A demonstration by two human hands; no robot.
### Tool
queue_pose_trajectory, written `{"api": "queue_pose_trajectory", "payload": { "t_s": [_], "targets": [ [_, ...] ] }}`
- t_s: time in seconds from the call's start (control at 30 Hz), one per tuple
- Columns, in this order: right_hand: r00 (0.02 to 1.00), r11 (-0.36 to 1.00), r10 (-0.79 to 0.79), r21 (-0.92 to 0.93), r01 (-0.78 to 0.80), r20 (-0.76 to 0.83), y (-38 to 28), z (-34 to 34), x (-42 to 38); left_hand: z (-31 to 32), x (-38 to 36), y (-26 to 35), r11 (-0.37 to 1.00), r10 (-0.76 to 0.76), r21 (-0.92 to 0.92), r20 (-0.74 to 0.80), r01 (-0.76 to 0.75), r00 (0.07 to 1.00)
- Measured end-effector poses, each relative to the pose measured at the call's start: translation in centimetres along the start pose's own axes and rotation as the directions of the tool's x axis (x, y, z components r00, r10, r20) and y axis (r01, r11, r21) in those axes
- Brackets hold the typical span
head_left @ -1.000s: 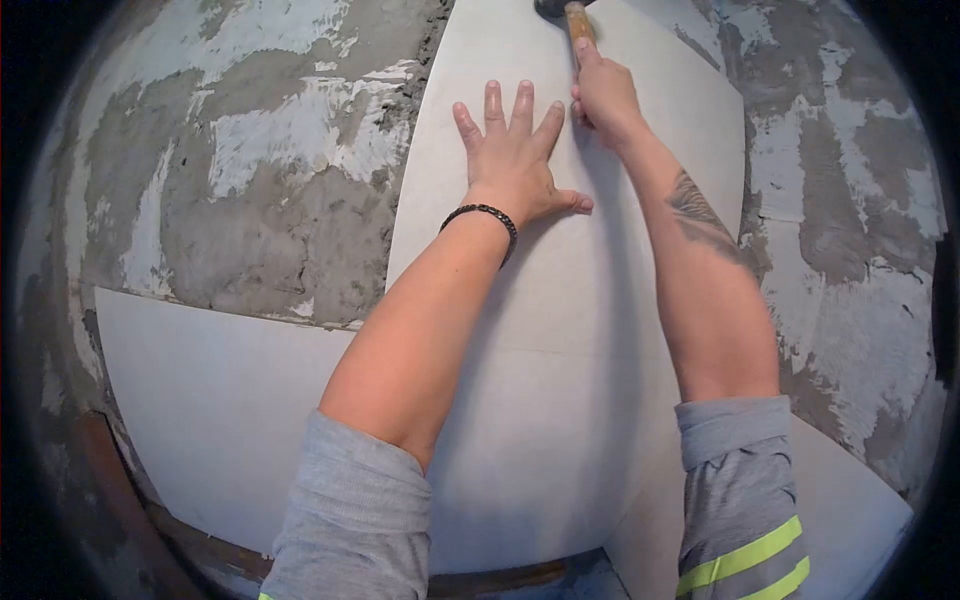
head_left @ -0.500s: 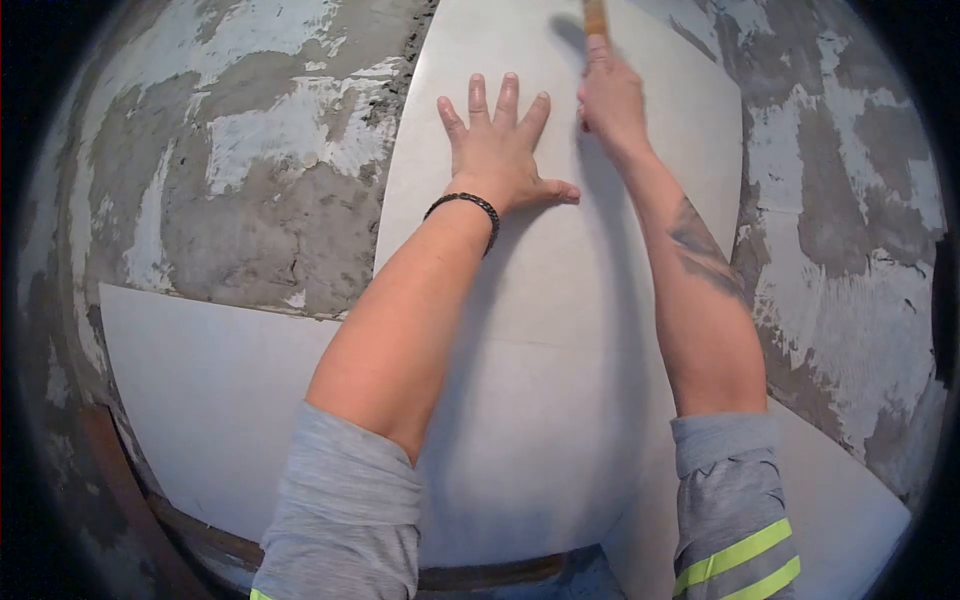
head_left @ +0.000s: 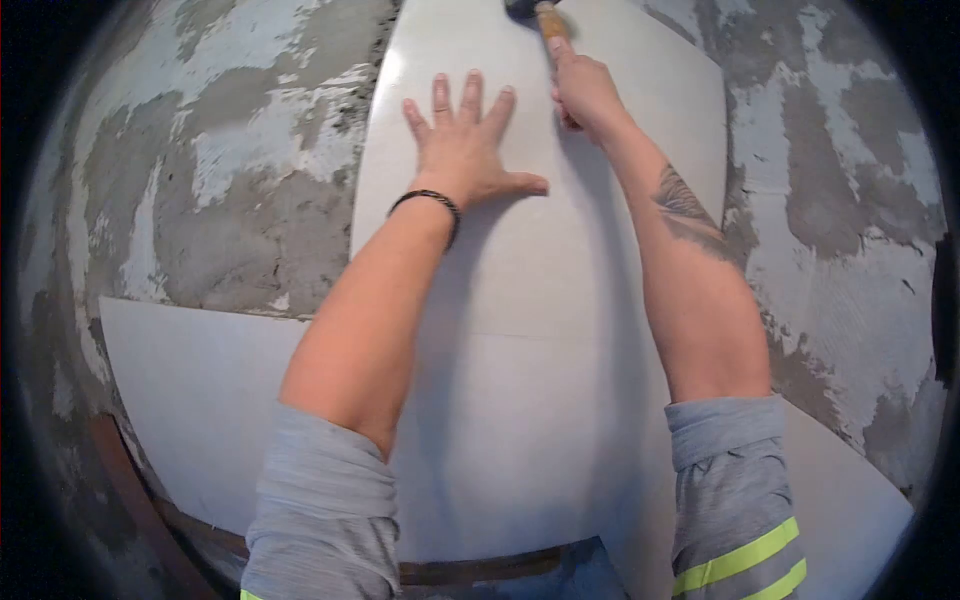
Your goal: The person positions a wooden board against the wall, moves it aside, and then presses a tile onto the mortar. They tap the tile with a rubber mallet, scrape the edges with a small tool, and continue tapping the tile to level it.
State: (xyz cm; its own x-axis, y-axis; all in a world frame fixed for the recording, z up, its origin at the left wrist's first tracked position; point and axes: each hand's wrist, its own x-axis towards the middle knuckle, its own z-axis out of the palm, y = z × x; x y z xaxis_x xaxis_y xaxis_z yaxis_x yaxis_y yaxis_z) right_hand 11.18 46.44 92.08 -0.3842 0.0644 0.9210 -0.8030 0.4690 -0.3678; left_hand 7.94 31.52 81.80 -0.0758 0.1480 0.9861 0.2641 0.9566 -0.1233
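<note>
We face a rough mortared wall (head_left: 250,190) with a tall pale tile (head_left: 540,290) set upright on it above the lower tiles (head_left: 200,410); against half a second ago the mallet (head_left: 540,14) shows its dark head again at the tile's top edge, so the tapping goes on; our left hand (head_left: 462,150) stays spread flat on the tile; our right hand (head_left: 585,92) grips the wooden handle.
</note>
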Motion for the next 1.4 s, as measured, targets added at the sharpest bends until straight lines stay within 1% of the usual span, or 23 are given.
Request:
{"api": "queue_pose_trajectory", "payload": {
  "t_s": [0.07,0.13,0.2,0.23,0.27,0.3,0.37,0.43,0.5,0.57,0.63,0.73,0.8,0.83,0.9,0.93,1.0,1.13,1.2,1.27,1.33,1.37,1.4],
  "targets": [
    [0.996,0.97,0.084,-0.228,-0.083,-0.006,-0.4,-2.0,-1.8,-0.3,0.3,0.1,0.998,-0.028,0.05,0.041,0.026,0.999],
    [0.987,0.93,-0.085,-0.367,0.028,-0.139,4.9,-3.6,-2.0,-0.2,0.5,0.3,0.993,-0.055,0.104,0.074,0.047,0.996],
    [0.982,0.951,-0.006,-0.304,-0.054,-0.191,7.1,-5.4,-4.8,0.7,1.7,2.9,0.993,-0.047,0.115,0.103,0.035,0.994],
    [0.977,0.95,0.004,-0.306,-0.07,-0.213,7.2,-6.8,-5.4,1.7,2.8,4.6,0.992,-0.117,0.065,0.094,0.111,0.989],
    [0.988,0.96,-0.011,-0.28,-0.033,-0.154,6.9,-7.9,-5.4,2.5,4.0,5.7,0.982,-0.19,0.022,0.077,0.189,0.979],
    [0.995,0.968,-0.026,-0.252,0.002,-0.091,6.4,-8.8,-5.6,2.4,4.3,7.5,0.985,-0.174,0.023,0.073,0.173,0.982],
    [0.994,0.97,-0.021,-0.245,-0.005,-0.104,5.1,-10.8,-5.3,1.9,4.5,12.3,0.994,-0.086,0.073,0.117,0.078,0.989],
    [0.91,0.925,-0.295,-0.324,0.197,-0.29,5.8,-11.3,-5.5,2.8,4.9,12.5,0.994,-0.09,0.07,0.141,0.08,0.986],
    [0.932,0.955,-0.22,-0.26,0.145,-0.287,7.4,-12.0,-4.7,3.0,5.0,12.4,0.993,-0.092,0.084,0.088,0.085,0.992],
    [0.96,0.992,-0.003,-0.123,-0.033,-0.279,10.8,-11.1,-1.3,3.5,5.0,12.3,0.992,-0.085,0.102,0.083,0.076,0.993],
    [0.972,0.991,0.006,-0.132,-0.038,-0.233,10.2,-12.1,-0.9,3.6,5.2,12.3,0.99,-0.084,0.117,0.088,0.074,0.993],
    [0.968,0.991,-0.054,-0.129,0.022,-0.245,10.4,-13.0,-0.5,3.7,5.2,12.1,0.99,-0.083,0.118,0.095,0.072,0.992],
    [0.843,0.944,-0.304,-0.263,0.202,-0.445,11.2,-12.8,-0.3,3.8,5.3,12.2,0.989,-0.09,0.128,0.09,0.078,0.992],
    [0.841,0.943,-0.306,-0.264,0.203,-0.446,11.8,-12.8,0.5,3.8,5.4,12.2,0.987,-0.094,0.138,0.089,0.081,0.992],
    [0.943,0.959,-0.106,-0.282,0.013,-0.316,12.1,-13.0,2.3,3.7,5.5,12.3,0.989,-0.087,0.125,0.086,0.076,0.993],
    [0.943,0.96,-0.108,-0.278,0.017,-0.313,10.8,-13.4,1.6,3.6,5.3,12.1,0.991,-0.085,0.115,0.092,0.075,0.992],
    [0.974,0.991,0.017,-0.125,-0.046,-0.225,8.4,-15.2,0.0,3.5,5.4,12.2,0.99,-0.086,0.117,0.09,0.075,0.992],
    [0.933,0.997,-0.051,-0.072,0.027,-0.357,9.5,-14.8,-1.3,3.5,5.1,12.3,0.99,-0.089,0.114,0.08,0.08,0.993],
    [0.968,0.996,0.082,-0.004,-0.086,-0.239,9.8,-15.0,-0.6,3.6,5.2,12.2,0.99,-0.087,0.119,0.089,0.076,0.992],
    [0.978,0.995,0.101,0.025,-0.098,-0.184,9.9,-15.6,0.3,3.9,5.7,12.8,0.991,-0.083,0.116,0.102,0.071,0.991],
    [0.983,0.992,0.119,0.058,-0.112,-0.137,9.1,-16.6,0.1,4.0,6.4,13.9,0.986,-0.143,0.099,0.082,0.135,0.986],
    [0.993,0.961,-0.017,-0.277,-0.015,-0.113,8.4,-17.3,0.4,4.1,6.5,14.2,0.988,-0.133,0.095,0.086,0.125,0.987],
    [0.989,0.809,-0.139,-0.581,0.088,-0.043,8.3,-18.0,0.7,4.0,6.6,14.5,0.988,-0.129,0.094,0.06,0.123,0.99]
  ]
}}
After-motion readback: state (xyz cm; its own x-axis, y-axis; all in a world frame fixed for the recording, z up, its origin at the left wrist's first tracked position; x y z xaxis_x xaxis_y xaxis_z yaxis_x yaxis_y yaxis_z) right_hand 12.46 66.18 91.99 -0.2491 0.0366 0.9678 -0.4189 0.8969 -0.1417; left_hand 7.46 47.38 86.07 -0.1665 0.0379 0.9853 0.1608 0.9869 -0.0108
